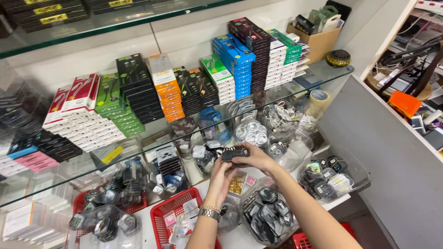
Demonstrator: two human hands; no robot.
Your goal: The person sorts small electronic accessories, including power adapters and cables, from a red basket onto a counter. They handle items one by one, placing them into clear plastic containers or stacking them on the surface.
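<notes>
Head view: both hands, the left hand (220, 177) and right hand (254, 158), close on a small black bundle (234, 152) above clear bags (270, 216) of dark gadgets and a red basket (162, 214) on the white table (240, 237), under a glass shelf (295, 85) of boxes (235, 57).

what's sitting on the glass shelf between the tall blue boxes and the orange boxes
In the head view, between the blue boxes and orange boxes: a black stack, then a green-and-white stack.
</notes>
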